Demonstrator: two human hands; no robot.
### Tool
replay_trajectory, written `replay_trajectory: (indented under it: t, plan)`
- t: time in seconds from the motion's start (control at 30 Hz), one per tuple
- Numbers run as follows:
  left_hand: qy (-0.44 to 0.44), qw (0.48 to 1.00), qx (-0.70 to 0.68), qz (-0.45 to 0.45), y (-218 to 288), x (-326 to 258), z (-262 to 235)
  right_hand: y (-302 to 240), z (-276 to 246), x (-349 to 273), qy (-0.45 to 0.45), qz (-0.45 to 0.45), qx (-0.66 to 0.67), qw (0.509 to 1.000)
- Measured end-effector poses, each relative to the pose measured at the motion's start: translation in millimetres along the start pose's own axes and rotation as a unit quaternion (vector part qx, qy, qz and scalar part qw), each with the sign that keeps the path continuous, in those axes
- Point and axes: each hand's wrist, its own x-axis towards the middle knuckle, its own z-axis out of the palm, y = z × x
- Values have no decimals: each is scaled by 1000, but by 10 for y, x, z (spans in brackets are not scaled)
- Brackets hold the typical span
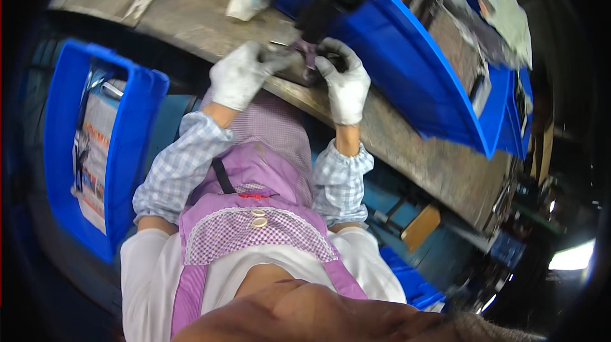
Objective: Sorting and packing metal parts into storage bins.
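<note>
Both of my hands wear white work gloves with grey, soiled fingers. They meet over the near edge of the workbench (407,144). Between them is a small dark purplish piece (310,62), blurred, its kind unclear. My left hand (245,74) has its thumb and fingers closed at the piece's left side. On the other side, the curled fingers and thumb of my right hand (345,81) pinch it. A thin shiny edge shows just above the left fingertips, too blurred to name.
A large blue bin (407,68) stands tilted on the bench at right, with brown and grey items and pale cloth (509,17) at it. Behind my hands is a black object (334,1). At left stands a blue crate (57,132) holding packets.
</note>
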Motion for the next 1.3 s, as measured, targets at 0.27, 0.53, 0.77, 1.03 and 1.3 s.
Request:
replay_trajectory:
  t: [0.27,0.53,0.77,1.03,1.3]
  plan:
    - [-385,734,-542,-139,-267,-462,-1008,-331,933,-265,-159,-296,-77,939]
    - [120,947,-123,-272,-2584,-731,-2142,45,696,-333,-123,-18,-94,988]
    - [61,935,-24,-348,-4653,-608,-1752,-1133,-530,-199,-43,-116,-191,974]
    - [-125,868,358,-322,-3300,-173,-2085,-911,-4208,1390,98,199,-820,528]
    - [128,935,267,193,-1822,-528,-1923,-1242,-3299,1211,-28,59,-640,765]
